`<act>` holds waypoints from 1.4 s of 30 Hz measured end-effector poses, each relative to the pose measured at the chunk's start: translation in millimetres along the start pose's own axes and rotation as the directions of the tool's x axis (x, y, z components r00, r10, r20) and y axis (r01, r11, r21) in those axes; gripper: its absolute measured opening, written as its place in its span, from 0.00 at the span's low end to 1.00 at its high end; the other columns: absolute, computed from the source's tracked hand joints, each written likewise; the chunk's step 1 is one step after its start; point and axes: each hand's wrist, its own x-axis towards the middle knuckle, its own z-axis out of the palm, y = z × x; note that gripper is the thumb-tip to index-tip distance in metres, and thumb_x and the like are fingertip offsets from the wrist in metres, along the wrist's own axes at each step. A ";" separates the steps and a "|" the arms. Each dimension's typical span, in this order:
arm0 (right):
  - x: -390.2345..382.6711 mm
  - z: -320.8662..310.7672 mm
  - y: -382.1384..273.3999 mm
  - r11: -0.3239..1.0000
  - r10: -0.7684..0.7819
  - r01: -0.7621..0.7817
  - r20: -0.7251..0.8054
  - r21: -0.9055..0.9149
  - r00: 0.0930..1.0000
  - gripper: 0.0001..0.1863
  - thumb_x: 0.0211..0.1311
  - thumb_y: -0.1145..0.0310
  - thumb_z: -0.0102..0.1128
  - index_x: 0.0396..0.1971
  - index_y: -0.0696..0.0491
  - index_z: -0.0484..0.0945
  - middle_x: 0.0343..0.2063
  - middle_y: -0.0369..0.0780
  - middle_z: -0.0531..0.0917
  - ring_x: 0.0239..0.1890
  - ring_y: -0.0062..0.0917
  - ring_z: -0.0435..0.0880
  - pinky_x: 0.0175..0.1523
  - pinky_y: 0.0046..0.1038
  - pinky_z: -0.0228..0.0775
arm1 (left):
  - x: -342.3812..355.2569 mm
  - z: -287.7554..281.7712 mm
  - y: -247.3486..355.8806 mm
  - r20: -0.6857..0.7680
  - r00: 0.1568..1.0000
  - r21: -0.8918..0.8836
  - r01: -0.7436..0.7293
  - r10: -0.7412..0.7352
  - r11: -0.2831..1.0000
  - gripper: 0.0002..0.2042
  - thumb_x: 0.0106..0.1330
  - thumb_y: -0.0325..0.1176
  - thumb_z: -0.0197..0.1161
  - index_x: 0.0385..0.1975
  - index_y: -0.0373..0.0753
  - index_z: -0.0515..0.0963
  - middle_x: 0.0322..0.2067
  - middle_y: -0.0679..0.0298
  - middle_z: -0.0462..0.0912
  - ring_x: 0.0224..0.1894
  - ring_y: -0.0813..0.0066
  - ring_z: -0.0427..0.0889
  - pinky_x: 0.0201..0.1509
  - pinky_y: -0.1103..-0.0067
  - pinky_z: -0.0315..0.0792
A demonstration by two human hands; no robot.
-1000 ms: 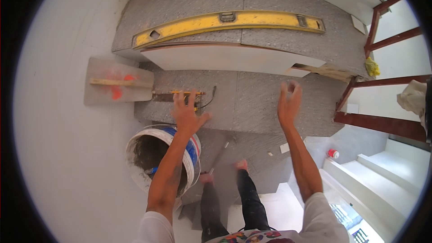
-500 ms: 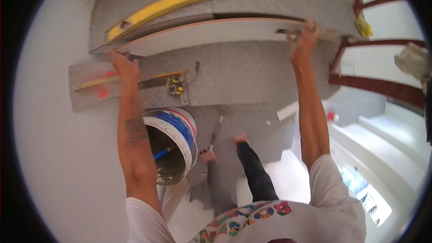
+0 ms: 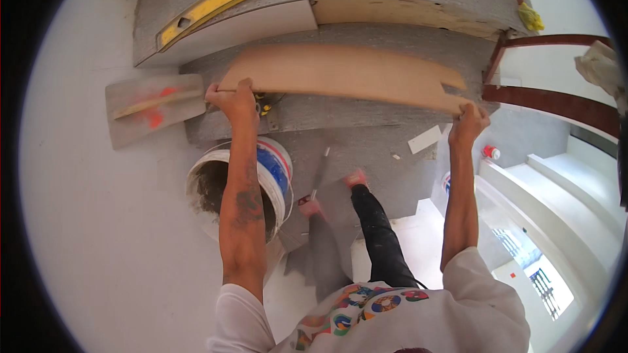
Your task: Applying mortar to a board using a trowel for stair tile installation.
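Note:
I hold a long, narrow tile (image 3: 340,70) out in front of me, lifted over a grey stair tread (image 3: 392,117). Its tan back faces up, and a rectangular notch is cut into its right end. My left hand (image 3: 234,99) is closed on the near left corner. At the other end, my right hand (image 3: 468,123) pinches the corner beside the notch. Beyond the tile, a pale strip of tile (image 3: 255,29) stands against the left part of the riser. The riser's right part (image 3: 392,12) shows a rough tan surface. A yellow-and-black tape measure (image 3: 265,106) is partly hidden behind my left hand.
A yellow spirit level (image 3: 229,3) lies on the step above. To the left is a flat trowel (image 3: 154,106) with a wooden handle. A bucket (image 3: 278,163) of grey mix stands under my left forearm. Dark red railing bars (image 3: 556,99) border the right side.
The notched tile has come away from the riser toward me and tipped over, so its tan back shows instead of its pale face. Both hands moved nearer with it, uncovering the rough riser.

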 end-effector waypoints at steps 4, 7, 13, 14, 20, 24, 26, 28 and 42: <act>-18.9 -41.3 -4.6 0.995 0.040 -0.024 -0.173 0.096 0.984 0.30 0.49 0.80 0.55 0.52 0.56 0.53 0.44 0.48 0.68 0.42 0.31 0.75 0.42 0.31 0.75 | -50.4 15.4 1.9 0.082 0.995 0.036 0.049 -0.052 0.998 0.31 0.48 0.20 0.62 0.50 0.32 0.51 0.46 0.50 0.62 0.48 0.65 0.70 0.53 0.76 0.66; 6.6 -98.1 20.9 0.991 0.016 0.009 -0.187 0.131 0.982 0.29 0.49 0.80 0.54 0.51 0.56 0.53 0.44 0.47 0.68 0.43 0.33 0.75 0.44 0.33 0.75 | -76.4 28.9 1.5 0.191 0.976 0.097 0.083 -0.101 0.992 0.30 0.51 0.19 0.60 0.51 0.31 0.49 0.48 0.48 0.62 0.50 0.65 0.70 0.54 0.77 0.65; -2.9 -114.8 38.5 0.963 0.149 -0.073 -0.290 0.258 0.945 0.21 0.49 0.84 0.53 0.44 0.54 0.62 0.36 0.42 0.74 0.38 0.28 0.75 0.35 0.30 0.68 | -99.0 29.2 -49.2 0.250 0.961 -0.050 0.138 -0.121 0.989 0.30 0.53 0.17 0.58 0.53 0.30 0.48 0.51 0.48 0.63 0.53 0.66 0.70 0.55 0.77 0.66; 1.0 -126.2 52.2 0.961 0.153 -0.076 -0.287 0.264 0.946 0.21 0.49 0.84 0.53 0.44 0.54 0.62 0.36 0.42 0.74 0.38 0.28 0.75 0.35 0.30 0.68 | -97.3 22.8 -63.9 0.235 0.962 0.063 0.126 -0.137 0.990 0.30 0.53 0.17 0.58 0.53 0.30 0.49 0.50 0.48 0.64 0.52 0.67 0.70 0.54 0.78 0.66; -0.3 -152.0 81.9 0.928 0.362 -0.323 -0.252 0.186 0.897 0.26 0.54 0.82 0.53 0.51 0.46 0.56 0.43 0.42 0.71 0.38 0.27 0.74 0.34 0.34 0.69 | -115.8 29.0 -65.3 0.324 0.821 0.228 0.414 -0.469 0.881 0.28 0.53 0.18 0.58 0.52 0.30 0.51 0.47 0.50 0.66 0.49 0.64 0.72 0.54 0.76 0.65; -2.5 -152.1 83.6 0.900 0.423 -0.371 -0.251 0.230 0.871 0.28 0.56 0.81 0.53 0.53 0.43 0.54 0.45 0.41 0.70 0.40 0.28 0.73 0.34 0.37 0.69 | -104.0 28.1 -98.3 0.425 0.886 0.331 0.036 -0.183 0.943 0.26 0.54 0.20 0.58 0.51 0.31 0.54 0.46 0.50 0.68 0.47 0.61 0.73 0.53 0.73 0.66; -1.7 -155.2 87.9 0.904 0.410 -0.350 -0.272 0.245 0.871 0.28 0.56 0.81 0.52 0.53 0.43 0.54 0.44 0.42 0.70 0.40 0.28 0.73 0.34 0.37 0.69 | -102.6 29.7 -95.3 0.436 0.880 0.391 0.003 -0.189 0.920 0.25 0.54 0.22 0.58 0.51 0.31 0.55 0.46 0.50 0.68 0.48 0.60 0.73 0.54 0.73 0.66; -0.6 -159.9 94.0 0.911 0.389 -0.334 -0.234 0.243 0.891 0.28 0.56 0.81 0.52 0.53 0.43 0.54 0.45 0.42 0.70 0.42 0.29 0.73 0.34 0.38 0.69 | -100.0 30.3 -90.8 0.445 0.873 0.450 -0.026 -0.199 0.893 0.25 0.55 0.23 0.59 0.51 0.31 0.56 0.47 0.49 0.69 0.49 0.59 0.73 0.54 0.72 0.66; -0.1 -191.4 95.1 0.775 0.573 -0.591 0.146 0.223 0.807 0.26 0.60 0.64 0.55 0.55 0.41 0.53 0.47 0.41 0.70 0.50 0.29 0.71 0.41 0.43 0.68 | -138.2 -87.8 28.0 0.602 0.750 0.426 -0.010 -0.275 0.905 0.15 0.62 0.32 0.59 0.43 0.27 0.75 0.24 0.61 0.79 0.29 0.79 0.78 0.36 0.81 0.71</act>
